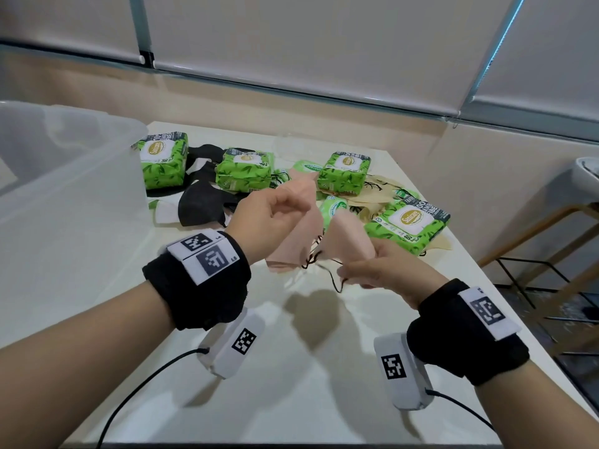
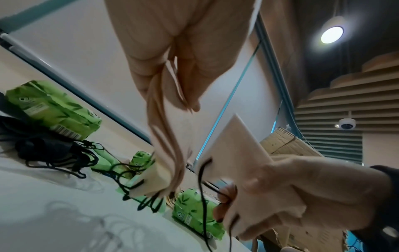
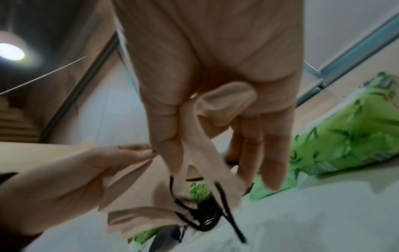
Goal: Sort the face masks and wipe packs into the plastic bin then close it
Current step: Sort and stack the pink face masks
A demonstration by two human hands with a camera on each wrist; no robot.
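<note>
Now both hands, left hand and right hand, pinch limp peach masks (black loops dangling).

Soft, matt peach cloth masks with thin black cord loops. Green wipe packs in glossy, crinkled plastic film. Matt black fabric masks. Frosted, translucent plastic bin. Smooth, glossy white table, faintly marbled. Black fleecy cloth wristbands. Matt roller blinds. Wooden chair legs.
</note>
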